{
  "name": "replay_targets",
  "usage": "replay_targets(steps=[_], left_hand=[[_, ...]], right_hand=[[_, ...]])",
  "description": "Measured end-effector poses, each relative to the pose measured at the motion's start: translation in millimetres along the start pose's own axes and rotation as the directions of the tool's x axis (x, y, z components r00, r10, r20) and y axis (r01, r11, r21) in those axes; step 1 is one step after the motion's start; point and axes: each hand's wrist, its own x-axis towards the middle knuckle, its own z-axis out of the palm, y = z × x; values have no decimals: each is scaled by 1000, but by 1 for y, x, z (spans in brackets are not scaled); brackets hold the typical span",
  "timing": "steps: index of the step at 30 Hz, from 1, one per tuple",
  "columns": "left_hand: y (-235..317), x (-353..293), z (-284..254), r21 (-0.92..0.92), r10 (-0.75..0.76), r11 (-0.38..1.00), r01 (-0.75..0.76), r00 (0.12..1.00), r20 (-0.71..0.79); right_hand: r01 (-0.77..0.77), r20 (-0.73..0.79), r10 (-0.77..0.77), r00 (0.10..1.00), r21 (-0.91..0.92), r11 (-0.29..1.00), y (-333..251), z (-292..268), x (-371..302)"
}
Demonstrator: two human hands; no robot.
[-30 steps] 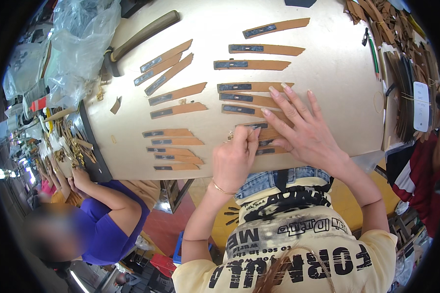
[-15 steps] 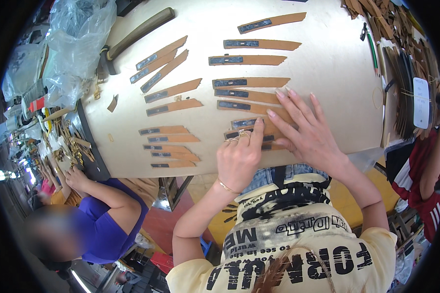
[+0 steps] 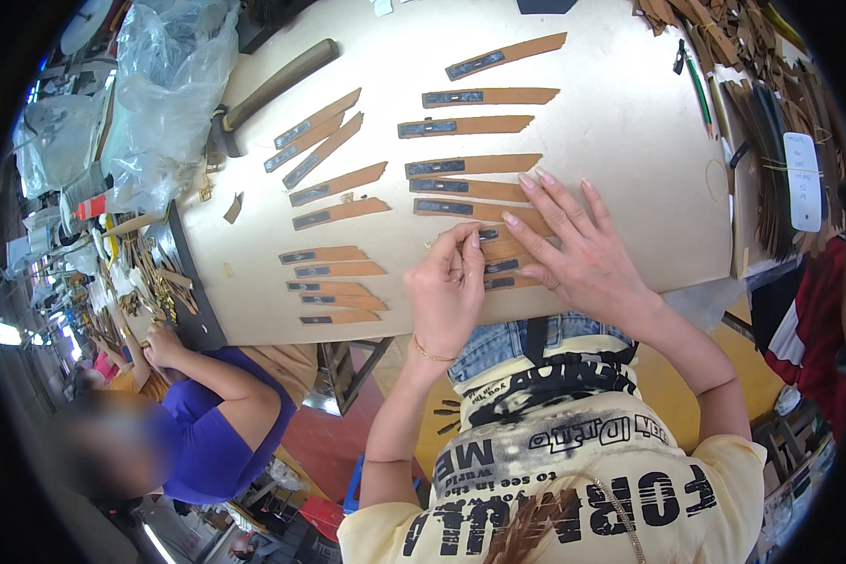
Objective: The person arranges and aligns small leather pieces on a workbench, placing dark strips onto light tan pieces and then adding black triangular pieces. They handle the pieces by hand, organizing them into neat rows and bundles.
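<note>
Brown leather strips with dark slotted patches at their left ends lie on the pale work table (image 3: pixel 630 103). Near the table's front edge, my right hand (image 3: pixel 583 244) rests flat with fingers spread, on the right part of several strips. My left hand (image 3: pixel 446 291) is closed, thumb and fingers pinched together beside the dark patch (image 3: pixel 488 235) of one of these strips. Whatever is between those fingertips is hidden. Just beyond my hands lies another leather strip (image 3: pixel 484 209), and a column of similar strips (image 3: pixel 338 254) lies to the left.
A wooden-handled hammer (image 3: pixel 282 83) lies at the far left, next to clear plastic bags (image 3: pixel 174 85). Bundled dark strips (image 3: pixel 761 169) and a green pencil (image 3: pixel 698 94) are at the right. A co-worker in purple (image 3: pixel 221 414) sits at the left, a hand near the table's edge.
My left hand has drawn slightly left and its index finger, earlier pressed on a dark patch, is now pinched with the thumb. My right hand stays flat. The whole view has shifted slightly.
</note>
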Motion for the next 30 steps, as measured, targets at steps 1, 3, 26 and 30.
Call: replay_targets(steps=[1, 3, 26, 30], left_hand=[[0, -1, -1, 36, 37, 999, -37, 999, -4], [-2, -3, 1, 172, 167, 972, -161, 986, -22], [-29, 4, -42, -989, -573, 7, 150, 811, 119], [-39, -2, -57, -996, -309, -87, -3, 951, 24]], right_hand=[[4, 9, -4, 1000, 12, 1000, 0, 0, 0], [11, 17, -12, 1000, 26, 1000, 1, -1, 0], [15, 45, -15, 999, -3, 1000, -1, -3, 0], [9, 63, -8, 998, -9, 1000, -1, -3, 0]])
